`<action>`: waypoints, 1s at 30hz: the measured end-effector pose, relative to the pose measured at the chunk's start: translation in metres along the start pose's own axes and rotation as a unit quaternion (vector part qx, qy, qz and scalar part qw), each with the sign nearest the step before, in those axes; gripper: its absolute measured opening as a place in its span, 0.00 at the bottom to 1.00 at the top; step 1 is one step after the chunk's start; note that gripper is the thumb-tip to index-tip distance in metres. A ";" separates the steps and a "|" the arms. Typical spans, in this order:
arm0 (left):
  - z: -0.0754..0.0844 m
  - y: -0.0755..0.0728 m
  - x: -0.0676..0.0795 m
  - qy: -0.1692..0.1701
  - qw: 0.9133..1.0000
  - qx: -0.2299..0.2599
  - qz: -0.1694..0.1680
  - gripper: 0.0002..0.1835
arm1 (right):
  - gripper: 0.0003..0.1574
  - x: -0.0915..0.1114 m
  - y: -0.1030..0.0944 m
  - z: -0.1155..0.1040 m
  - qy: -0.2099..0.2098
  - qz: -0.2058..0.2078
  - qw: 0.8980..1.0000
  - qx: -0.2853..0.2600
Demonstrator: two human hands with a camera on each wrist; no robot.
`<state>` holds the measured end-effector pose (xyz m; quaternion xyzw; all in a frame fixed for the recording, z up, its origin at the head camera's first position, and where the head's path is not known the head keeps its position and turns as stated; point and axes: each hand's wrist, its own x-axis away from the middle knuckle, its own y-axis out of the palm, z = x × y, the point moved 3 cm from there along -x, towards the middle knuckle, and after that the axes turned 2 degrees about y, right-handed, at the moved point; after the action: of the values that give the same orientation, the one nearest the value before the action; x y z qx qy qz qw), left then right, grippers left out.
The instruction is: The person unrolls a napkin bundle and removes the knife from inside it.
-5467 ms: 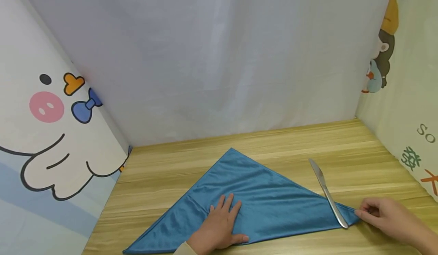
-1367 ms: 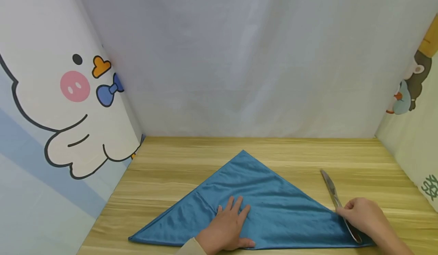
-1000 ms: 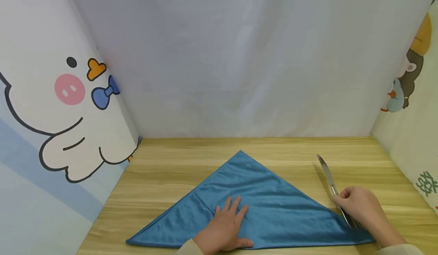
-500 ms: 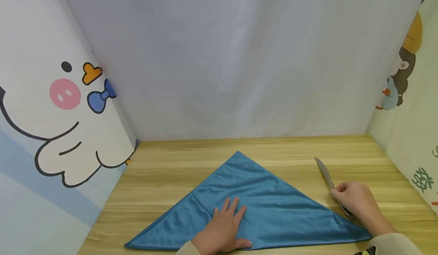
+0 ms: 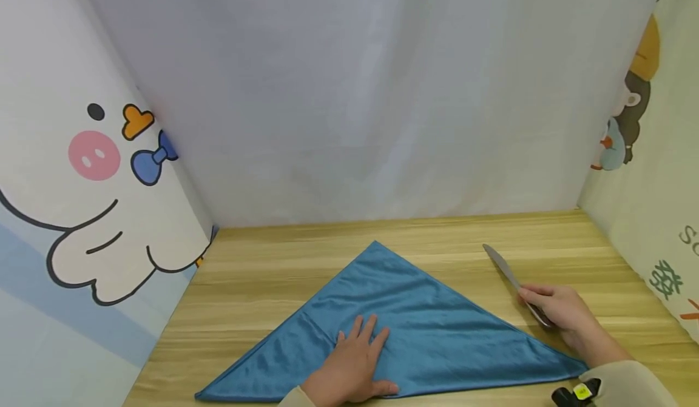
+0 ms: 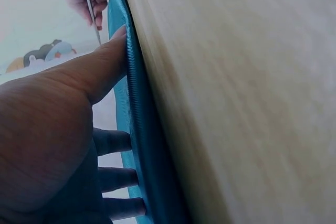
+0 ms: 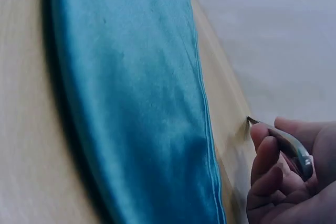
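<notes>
A blue satiny cloth napkin point(image 5: 426, 328), folded into a triangle, lies on the wooden table with its peak pointing away. My left hand point(image 5: 349, 361) rests on its near middle, fingers spread and straight. In the left wrist view the thumb point(image 6: 105, 66) lies along the cloth's folded edge. My right hand point(image 5: 562, 313) pinches a silver table knife point(image 5: 505, 264) by its handle, to the right of the cloth. The blade points away and to the left, over bare wood. The right wrist view shows the knife handle point(image 7: 291, 148) between thumb and fingers.
The wooden table point(image 5: 273, 255) ends at a pale grey curtain point(image 5: 355, 104) behind. Printed cartoon panels close off the left point(image 5: 109, 213) and right point(image 5: 650, 213) sides. A black strap with a yellow tag point(image 5: 581, 390) sits at the right sleeve.
The knife lay across the cloth's right corner; my right hand went from that corner to the knife, took it, and moved it off the cloth, away and leftward. The left hand stayed on the cloth.
</notes>
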<state>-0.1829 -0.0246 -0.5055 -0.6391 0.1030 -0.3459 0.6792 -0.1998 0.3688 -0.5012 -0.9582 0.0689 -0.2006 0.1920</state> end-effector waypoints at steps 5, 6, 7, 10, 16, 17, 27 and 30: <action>-0.001 0.001 0.000 0.001 1.000 0.004 0.000 0.51 | 0.41 -0.004 0.007 -0.004 -0.001 -0.013 1.000 -0.016; -0.001 0.002 -0.001 0.001 1.000 0.003 0.001 0.51 | 0.40 -0.005 0.009 -0.004 -0.006 -0.013 1.000 -0.008; -0.001 0.002 -0.001 0.001 1.000 0.002 0.001 0.51 | 0.40 -0.007 0.010 -0.005 -0.012 -0.013 1.000 0.002; -0.002 0.002 -0.001 0.002 1.000 -0.001 0.002 0.52 | 0.38 -0.011 0.014 -0.008 -0.036 -0.013 0.998 0.039; -0.002 0.003 -0.003 0.003 1.000 0.001 -0.006 0.52 | 0.32 -0.019 0.019 -0.016 -0.090 0.007 0.990 0.108; -0.002 0.003 -0.003 0.004 1.000 0.002 -0.006 0.52 | 0.31 -0.021 0.020 -0.018 -0.094 0.013 0.989 0.117; -0.002 0.002 -0.002 0.006 1.000 0.008 -0.004 0.51 | 0.29 -0.029 0.026 -0.031 -0.125 0.034 0.974 0.184; -0.002 0.001 -0.001 0.005 1.000 0.007 -0.004 0.51 | 0.27 -0.027 0.029 -0.036 -0.146 0.046 0.964 0.219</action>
<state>-0.1844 -0.0251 -0.5070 -0.6329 0.1017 -0.3528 0.6816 -0.2412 0.3356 -0.4919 -0.9075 0.0386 -0.0597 0.4140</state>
